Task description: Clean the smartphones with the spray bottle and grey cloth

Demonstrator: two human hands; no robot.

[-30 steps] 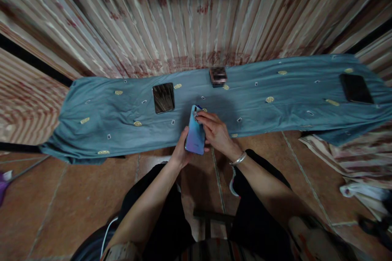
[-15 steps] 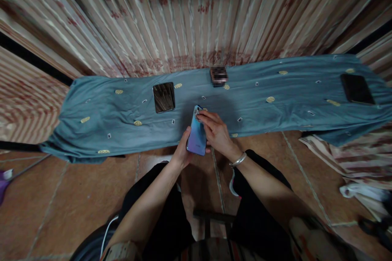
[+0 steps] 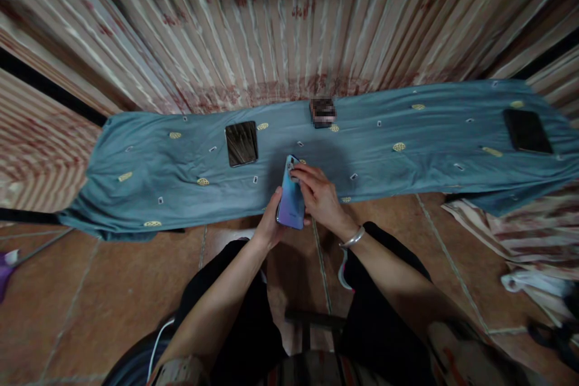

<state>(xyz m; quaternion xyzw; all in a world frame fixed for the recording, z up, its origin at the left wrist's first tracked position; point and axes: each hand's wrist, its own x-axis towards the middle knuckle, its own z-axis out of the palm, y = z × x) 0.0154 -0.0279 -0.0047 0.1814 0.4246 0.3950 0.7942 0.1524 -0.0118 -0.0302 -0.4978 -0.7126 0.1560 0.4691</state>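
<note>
A smartphone (image 3: 291, 202) with a shiny blue-to-purple back is tilted over the near edge of the blue cloth, back side up. My left hand (image 3: 270, 220) is closed around its lower part, thumb along the left edge and fingertips showing at the right edge. My right hand (image 3: 319, 193), with a silver bangle on the wrist, has its fingers pinched together at the phone's top, by the camera lenses. Something small and greyish shows under those fingertips; I cannot make out what it is.
The blue patterned cloth (image 3: 380, 163) covers a long, narrow surface. On it lie a dark glossy tablet-like slab (image 3: 242, 143), a small pixelated box (image 3: 322, 113) at the back, and a dark flat object (image 3: 528, 131) far right. A striped curtain (image 3: 271, 24) hangs behind.
Almost nothing differs. My right fingertips have shifted very slightly at the phone's camera end; the phone and my left hand stay in place.
</note>
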